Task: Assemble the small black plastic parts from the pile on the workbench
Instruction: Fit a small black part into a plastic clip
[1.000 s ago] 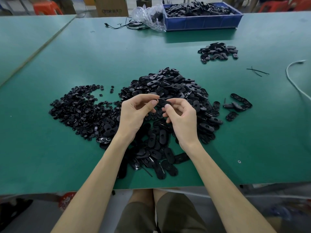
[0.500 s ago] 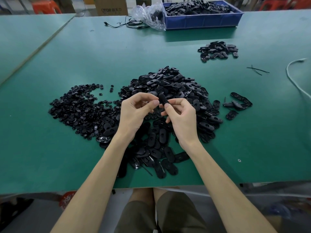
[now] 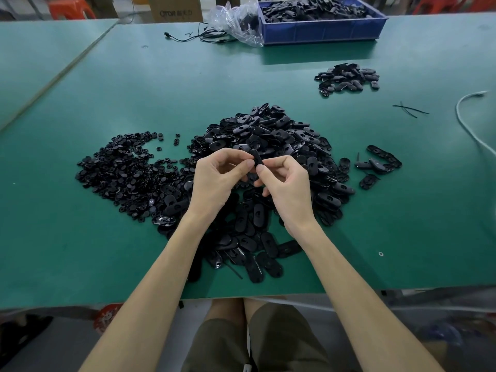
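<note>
Two-handed fitting of a small black oblong plastic part (image 3: 258, 158), held roughly on end in the air above the middle of the green matted surface (image 3: 134, 251), over the heap of black oblong plastic shells (image 3: 268, 132). The left hand (image 3: 214, 181) pinches the part between thumb and forefinger from the left. The right hand (image 3: 287, 189) pinches its lower end from the right, the other fingers curled beneath. Whether a second, smaller piece is already seated in the part cannot be told, as the fingertips hide the joint. To the left of the heap lies a spread of smaller round black plastic pieces (image 3: 126, 170). A few oblong pieces laid apart (image 3: 381, 162) lie to the right, and a blue plastic bin (image 3: 322, 33) of similar parts stands at the far edge. Handling, as judged: the part is very light, a rigid moulded shell with a smooth, somewhat glossy skin. It is therefore liable to slip or twist out of a loose pinch, and to spring away if pressed off-centre. The best hold is probably across the long edges near one end, leaving the central opening free for the insert. Pressure should be square and modest, since thin clips or rims of such plastic may whiten or snap.
</note>
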A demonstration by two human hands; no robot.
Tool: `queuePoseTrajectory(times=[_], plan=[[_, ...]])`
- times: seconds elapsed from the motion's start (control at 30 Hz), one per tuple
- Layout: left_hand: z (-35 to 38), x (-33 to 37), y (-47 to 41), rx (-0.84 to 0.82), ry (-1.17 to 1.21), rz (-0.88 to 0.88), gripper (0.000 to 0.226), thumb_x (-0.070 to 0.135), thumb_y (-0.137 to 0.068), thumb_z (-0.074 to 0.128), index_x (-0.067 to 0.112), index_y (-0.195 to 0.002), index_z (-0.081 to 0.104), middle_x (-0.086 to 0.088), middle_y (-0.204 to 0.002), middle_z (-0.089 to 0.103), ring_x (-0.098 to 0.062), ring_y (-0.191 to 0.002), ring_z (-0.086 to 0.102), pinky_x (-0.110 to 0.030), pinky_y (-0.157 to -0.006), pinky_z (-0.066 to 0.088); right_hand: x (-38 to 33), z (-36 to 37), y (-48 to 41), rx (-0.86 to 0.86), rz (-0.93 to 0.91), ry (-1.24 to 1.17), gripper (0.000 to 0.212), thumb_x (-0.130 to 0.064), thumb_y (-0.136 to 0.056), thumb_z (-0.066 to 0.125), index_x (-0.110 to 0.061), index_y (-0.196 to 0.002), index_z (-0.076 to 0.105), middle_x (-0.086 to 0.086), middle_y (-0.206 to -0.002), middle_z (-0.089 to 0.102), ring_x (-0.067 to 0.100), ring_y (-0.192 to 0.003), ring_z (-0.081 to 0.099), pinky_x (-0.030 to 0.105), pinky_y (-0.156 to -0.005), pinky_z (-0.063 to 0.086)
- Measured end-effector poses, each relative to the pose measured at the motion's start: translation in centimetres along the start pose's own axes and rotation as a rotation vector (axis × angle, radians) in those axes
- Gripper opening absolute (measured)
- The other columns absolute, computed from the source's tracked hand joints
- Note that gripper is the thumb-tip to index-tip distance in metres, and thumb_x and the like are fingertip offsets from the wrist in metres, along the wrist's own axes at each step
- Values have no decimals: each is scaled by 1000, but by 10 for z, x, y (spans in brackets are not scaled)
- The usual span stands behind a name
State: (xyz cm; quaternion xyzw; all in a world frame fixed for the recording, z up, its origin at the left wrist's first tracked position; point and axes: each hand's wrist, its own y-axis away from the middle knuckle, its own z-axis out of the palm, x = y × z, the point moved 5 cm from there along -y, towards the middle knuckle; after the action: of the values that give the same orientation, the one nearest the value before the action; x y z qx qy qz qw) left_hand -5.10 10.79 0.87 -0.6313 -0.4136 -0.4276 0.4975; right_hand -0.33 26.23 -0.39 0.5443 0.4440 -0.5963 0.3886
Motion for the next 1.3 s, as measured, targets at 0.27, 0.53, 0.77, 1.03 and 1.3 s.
queuePoseTrajectory(times=[0.27,0.53,0.77,1.03,1.3], plan=[[0,1,1,21,-93,11,6,13,-91,79,13,-96,77,3,-88,77,-21,-73,67,-26,-71,56,2,1,0,-23,-2,9,7,-14,-96,74,-15,-98,67,7,-87,78,12,-69,73,21,-58,52],[0,4,2,5,-65,-4,7,10,-91,77,6,-97,75,0,-86,76,-12,-74,71,-26,-74,57,3,1,0,-33,-19,11,6,-13,-96,73,-16,-97,68,4,-87,78,12,-69,72,23,-59,52],[0,4,3,4,-79,1,7,11,-92,78,9,-97,75,0,-87,76,-14,-74,71,-30,-73,58,4,1,0,-36,-12,23,6,-14,-97,73,-13,-99,68,6,-87,78,13,-68,72,27,-60,53],[0,3,2,-6,-60,-4,9,11,-93,76,6,-100,73,-3,-88,75,-14,-73,71,-28,-72,58,3,1,-1,-41,-24,4,6,-14,-97,73,-13,-100,68,2,-85,78,13,-66,71,27,-58,52],[0,3,1,3,-66,-19,8,11,-92,76,6,-98,72,-3,-85,75,-15,-71,70,-25,-69,57,2,1,-2,-52,-42,-2,3,-16,-97,72,-17,-99,69,2,-89,79,12,-68,72,26,-58,52]])
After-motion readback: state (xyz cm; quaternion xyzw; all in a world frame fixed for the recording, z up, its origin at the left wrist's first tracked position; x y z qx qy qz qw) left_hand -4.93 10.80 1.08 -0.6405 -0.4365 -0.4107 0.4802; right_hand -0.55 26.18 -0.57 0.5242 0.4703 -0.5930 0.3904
